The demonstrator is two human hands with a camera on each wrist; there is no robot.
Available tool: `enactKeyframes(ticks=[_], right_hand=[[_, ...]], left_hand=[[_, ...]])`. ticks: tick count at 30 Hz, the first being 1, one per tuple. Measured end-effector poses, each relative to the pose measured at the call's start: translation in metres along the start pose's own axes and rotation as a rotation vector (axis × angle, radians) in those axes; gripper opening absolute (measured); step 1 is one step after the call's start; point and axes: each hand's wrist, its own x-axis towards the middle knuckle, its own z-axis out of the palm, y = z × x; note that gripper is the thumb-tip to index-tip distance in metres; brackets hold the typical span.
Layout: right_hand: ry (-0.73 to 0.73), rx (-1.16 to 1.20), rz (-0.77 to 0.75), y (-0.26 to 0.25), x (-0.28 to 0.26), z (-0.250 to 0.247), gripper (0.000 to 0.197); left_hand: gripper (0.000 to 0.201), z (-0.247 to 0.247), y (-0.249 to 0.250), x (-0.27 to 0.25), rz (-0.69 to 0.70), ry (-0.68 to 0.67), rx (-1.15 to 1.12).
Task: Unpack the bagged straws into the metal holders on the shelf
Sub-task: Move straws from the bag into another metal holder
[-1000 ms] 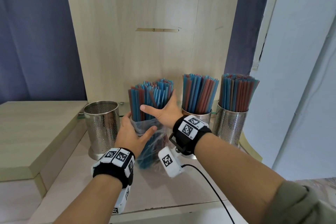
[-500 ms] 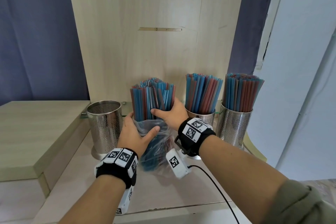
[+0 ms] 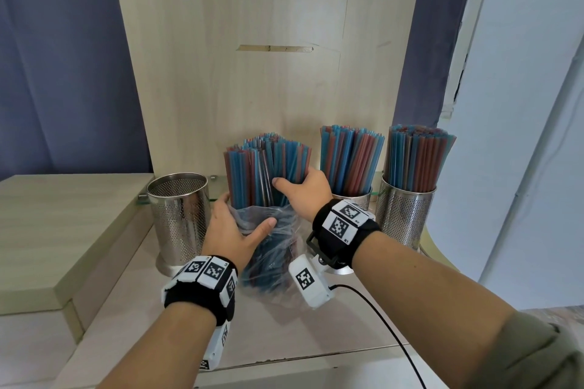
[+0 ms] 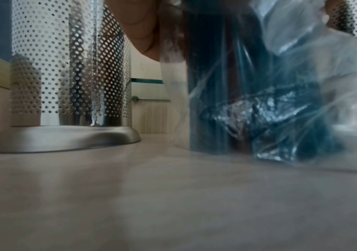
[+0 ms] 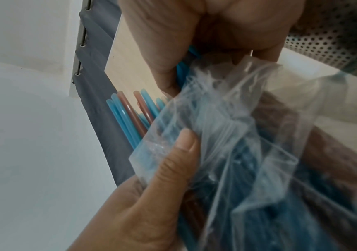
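A bundle of blue and red straws (image 3: 267, 167) stands upright, its upper half out of a clear plastic bag (image 3: 271, 249) on the shelf. My right hand (image 3: 294, 181) grips the bare straws just above the bag's mouth. My left hand (image 3: 245, 218) holds the bunched bag around the lower straws, thumb in front. An empty perforated metal holder (image 3: 180, 215) stands just left of the bag. The left wrist view shows that holder (image 4: 70, 76) and the bag's bottom (image 4: 259, 110) on the shelf. In the right wrist view my left thumb (image 5: 177, 156) presses the bag (image 5: 237, 135).
Two metal holders filled with straws stand to the right, the nearer one (image 3: 355, 199) partly behind my right wrist and the other (image 3: 406, 218) near the shelf's right edge. A wooden back panel (image 3: 268, 73) rises behind. A raised step (image 3: 63, 230) lies left.
My right hand has gone from lying flat against the straws to gripping the bundle. More of the straws now stand out above the bag held by my left hand.
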Motion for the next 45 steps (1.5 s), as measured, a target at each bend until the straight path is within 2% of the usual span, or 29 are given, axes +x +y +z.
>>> enactKeyframes(ticks=[4, 9, 14, 19, 23, 33, 38, 45], right_hand=[[0.023, -0.015, 0.025, -0.005, 0.0, -0.002, 0.008], [0.043, 0.008, 0.056, -0.008, -0.001, -0.002, 0.008], [0.075, 0.134, 0.092, -0.012, -0.004, -0.002, 0.019], [0.115, 0.107, 0.116, -0.013, -0.005, -0.002, 0.01], [0.129, 0.067, 0.091, -0.014, -0.005, 0.0, 0.02], [0.128, 0.051, 0.053, -0.02, -0.007, 0.0, 0.007], [0.142, 0.054, 0.033, -0.03, -0.004, -0.001, 0.018], [0.16, 0.064, -0.008, -0.05, 0.01, -0.013, 0.005]], left_hand=[[0.108, 0.0, -0.001, 0.0, 0.005, 0.007, -0.005], [0.106, 0.0, 0.0, -0.001, 0.014, 0.01, 0.0], [0.106, 0.0, -0.001, 0.001, 0.02, 0.007, 0.002], [0.107, 0.0, -0.001, 0.0, 0.019, -0.002, 0.005], [0.107, 0.0, -0.001, 0.0, 0.019, -0.001, 0.006], [0.108, 0.0, -0.003, 0.001, 0.012, 0.0, -0.012], [0.108, -0.001, -0.001, 0.0, 0.011, 0.004, -0.004], [0.107, -0.001, 0.001, -0.001, 0.01, -0.004, 0.004]])
